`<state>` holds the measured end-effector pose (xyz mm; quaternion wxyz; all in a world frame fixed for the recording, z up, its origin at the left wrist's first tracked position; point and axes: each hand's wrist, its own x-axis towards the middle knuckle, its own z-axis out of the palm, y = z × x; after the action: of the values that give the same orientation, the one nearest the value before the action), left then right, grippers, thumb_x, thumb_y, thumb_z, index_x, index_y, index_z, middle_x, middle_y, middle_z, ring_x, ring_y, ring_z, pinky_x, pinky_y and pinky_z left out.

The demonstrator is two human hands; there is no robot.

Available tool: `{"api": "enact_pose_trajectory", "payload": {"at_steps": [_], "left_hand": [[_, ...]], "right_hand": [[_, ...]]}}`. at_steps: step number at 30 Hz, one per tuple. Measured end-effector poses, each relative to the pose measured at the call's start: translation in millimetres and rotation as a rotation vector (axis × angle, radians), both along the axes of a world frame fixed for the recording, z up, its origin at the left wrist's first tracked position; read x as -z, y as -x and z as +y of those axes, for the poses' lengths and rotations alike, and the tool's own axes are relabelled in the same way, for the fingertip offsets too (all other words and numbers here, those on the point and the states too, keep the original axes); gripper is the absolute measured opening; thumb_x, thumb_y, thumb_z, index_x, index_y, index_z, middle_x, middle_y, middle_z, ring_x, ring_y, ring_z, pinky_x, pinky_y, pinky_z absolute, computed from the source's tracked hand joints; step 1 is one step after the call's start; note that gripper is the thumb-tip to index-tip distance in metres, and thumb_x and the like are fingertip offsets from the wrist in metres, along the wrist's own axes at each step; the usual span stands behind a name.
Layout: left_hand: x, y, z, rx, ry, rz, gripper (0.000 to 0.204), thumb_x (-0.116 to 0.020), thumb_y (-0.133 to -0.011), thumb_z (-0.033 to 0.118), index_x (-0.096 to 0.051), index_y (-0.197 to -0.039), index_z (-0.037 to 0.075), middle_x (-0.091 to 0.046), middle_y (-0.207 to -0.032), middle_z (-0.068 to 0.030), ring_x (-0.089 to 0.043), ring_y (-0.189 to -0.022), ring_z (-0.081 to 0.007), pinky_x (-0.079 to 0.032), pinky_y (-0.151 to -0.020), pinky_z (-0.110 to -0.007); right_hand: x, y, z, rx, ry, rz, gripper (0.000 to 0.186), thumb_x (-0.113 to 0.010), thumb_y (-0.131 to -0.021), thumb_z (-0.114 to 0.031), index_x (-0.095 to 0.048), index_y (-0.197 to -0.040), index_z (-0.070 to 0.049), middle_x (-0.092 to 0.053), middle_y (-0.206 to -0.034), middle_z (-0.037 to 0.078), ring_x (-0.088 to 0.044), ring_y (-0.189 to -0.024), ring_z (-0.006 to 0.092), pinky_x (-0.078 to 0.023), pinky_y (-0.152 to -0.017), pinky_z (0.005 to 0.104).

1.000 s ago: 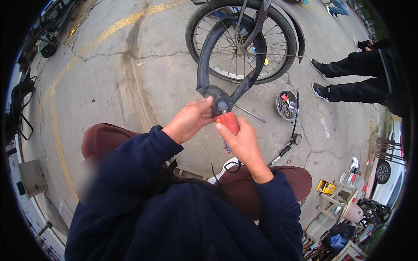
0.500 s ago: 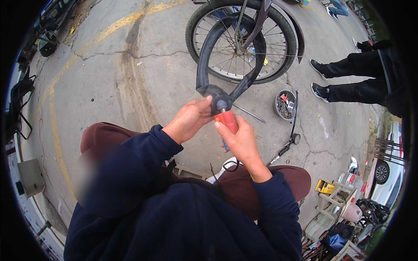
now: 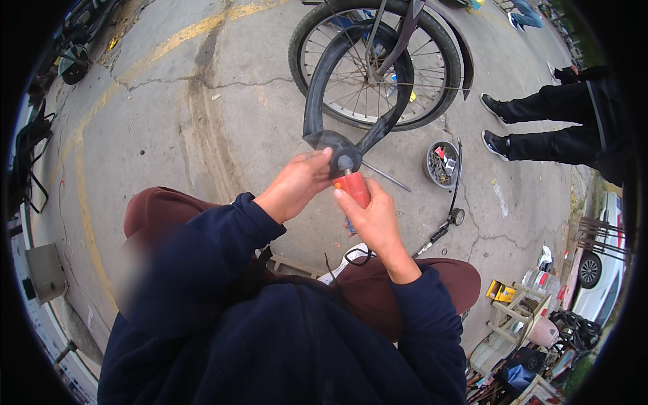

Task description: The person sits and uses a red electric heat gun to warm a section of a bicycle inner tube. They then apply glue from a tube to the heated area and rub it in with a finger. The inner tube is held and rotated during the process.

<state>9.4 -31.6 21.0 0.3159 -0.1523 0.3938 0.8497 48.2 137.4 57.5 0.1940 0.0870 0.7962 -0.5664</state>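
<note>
A black inner tube (image 3: 314, 108) hangs from the bicycle wheel (image 3: 442, 94), its near part stretched flat toward me. My left hand (image 3: 302, 183) is closed on the left side of that flat part, thumb on top. In my right hand (image 3: 370, 214) is a red handheld rotary grinder (image 3: 354, 189) with an orange button. Its rounded grey head (image 3: 345, 164) rests against the tube's surface. A black cord runs down from below my right hand. Fingers under the tube and behind the tool are partly hidden.
A metal rod (image 3: 386, 175) lies on the concrete beyond my hands. Right of it stand a bucket of small parts (image 3: 442, 164) and a hose with a gauge (image 3: 457, 216). Another person's legs (image 3: 550, 125) are at right. A wooden stool (image 3: 516, 310) and clutter fill the lower right.
Almost nothing differs. The grinder head stays against the tube, and both hands hold nearly the same place.
</note>
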Motion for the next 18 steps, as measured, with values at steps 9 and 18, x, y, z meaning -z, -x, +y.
{"api": "enact_pose_trajectory", "payload": {"at_steps": [9,18], "left_hand": [[0,-1,0,-0.007,-0.013,0.009,0.037,-0.042,-0.106,0.028,-0.056,-0.123,-0.002,-0.063,-0.125,-0.0139,-0.059,-0.117,-0.023,-0.041,-0.108,-0.038],[-3,-1,1,-0.019,0.038,-0.031,0.037,-0.042,-0.107,0.027,-0.056,-0.125,-0.001,-0.064,-0.124,-0.0146,-0.061,-0.116,-0.0218,-0.046,-0.103,-0.035]], "right_hand": [[8,0,3,0.048,-0.117,0.055,0.041,-0.075,-0.084,-0.033,-0.059,-0.092,0.004,-0.066,-0.073,0.019,-0.068,-0.07,0.0337,-0.051,-0.063,0.0411],[11,0,0,-0.013,-0.188,0.115,0.042,-0.075,-0.084,-0.035,-0.059,-0.092,0.003,-0.067,-0.076,0.022,-0.069,-0.072,0.0361,-0.053,-0.065,0.0413]]}}
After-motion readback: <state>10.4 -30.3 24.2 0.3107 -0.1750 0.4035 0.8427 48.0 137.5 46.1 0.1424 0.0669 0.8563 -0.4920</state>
